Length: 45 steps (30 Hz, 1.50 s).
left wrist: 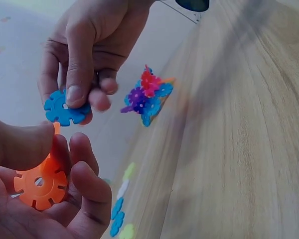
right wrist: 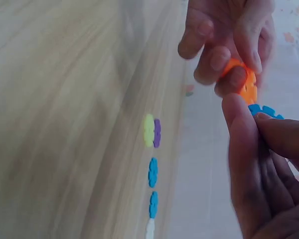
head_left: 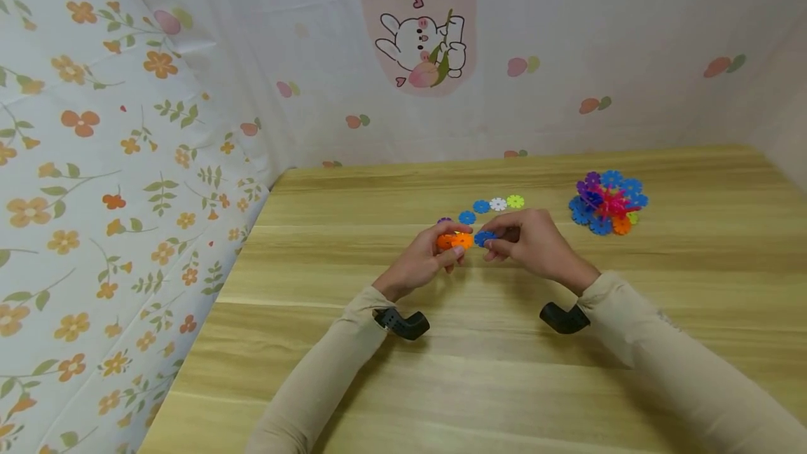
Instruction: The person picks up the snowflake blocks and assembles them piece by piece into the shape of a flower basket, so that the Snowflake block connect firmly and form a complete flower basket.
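Observation:
My left hand (head_left: 416,261) holds orange snowflake discs (left wrist: 52,188) between thumb and fingers; in the left wrist view one faces the camera and another stands at an angle against it. Thumb and forefinger of my right hand (head_left: 539,240) pinch a blue snowflake disc (left wrist: 55,113) by its edge. In the left wrist view the blue disc is right at the upper edge of the orange piece. Both hands are raised over the table, close together. Just beyond them lies a row of loose discs: purple (right wrist: 157,133), yellow-green (right wrist: 148,130), blue (head_left: 467,218), white (head_left: 498,204) and others.
A cluster of joined discs (head_left: 608,203) in blue, purple, pink and orange stands on the wooden table (head_left: 479,384) at the right. A printed cloth (head_left: 555,33) hangs behind the table, and a floral cloth (head_left: 126,181) hangs along the left side.

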Available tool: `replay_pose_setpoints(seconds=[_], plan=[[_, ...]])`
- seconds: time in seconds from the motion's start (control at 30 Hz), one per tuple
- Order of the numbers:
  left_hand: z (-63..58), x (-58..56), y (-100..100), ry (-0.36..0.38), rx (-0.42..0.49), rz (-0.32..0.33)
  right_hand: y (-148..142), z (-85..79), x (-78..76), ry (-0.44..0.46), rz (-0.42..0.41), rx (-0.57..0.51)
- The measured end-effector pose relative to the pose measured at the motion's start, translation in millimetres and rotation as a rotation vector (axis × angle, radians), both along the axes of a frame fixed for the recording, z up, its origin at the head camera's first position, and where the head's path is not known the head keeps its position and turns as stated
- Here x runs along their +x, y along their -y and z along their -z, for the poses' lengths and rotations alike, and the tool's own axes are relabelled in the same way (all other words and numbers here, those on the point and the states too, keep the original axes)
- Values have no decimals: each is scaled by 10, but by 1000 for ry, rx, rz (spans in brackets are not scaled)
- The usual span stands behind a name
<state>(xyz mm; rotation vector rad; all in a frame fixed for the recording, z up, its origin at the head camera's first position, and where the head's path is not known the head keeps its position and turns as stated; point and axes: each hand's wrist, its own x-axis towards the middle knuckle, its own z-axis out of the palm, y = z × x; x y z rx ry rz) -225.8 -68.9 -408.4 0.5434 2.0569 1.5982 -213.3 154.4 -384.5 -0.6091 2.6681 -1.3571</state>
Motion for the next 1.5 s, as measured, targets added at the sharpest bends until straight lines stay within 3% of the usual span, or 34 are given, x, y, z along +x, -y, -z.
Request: replay_pose_setpoints(seconds=[0.27, 0.47, 0.7, 1.27, 1.5], plan=[[5, 10, -21, 28, 15, -5, 26, 26, 31, -74, 41, 48], [26, 20, -38, 49, 44, 44, -2, 33, 58, -90, 13, 17], [15, 35, -24, 51, 73, 53, -9, 41, 51, -118, -17, 24], [14, 47, -38, 92, 131, 36, 33, 129, 108, -56, 68, -231], [10, 59, -16, 91, 151, 31, 39, 162, 99, -51, 73, -242]])
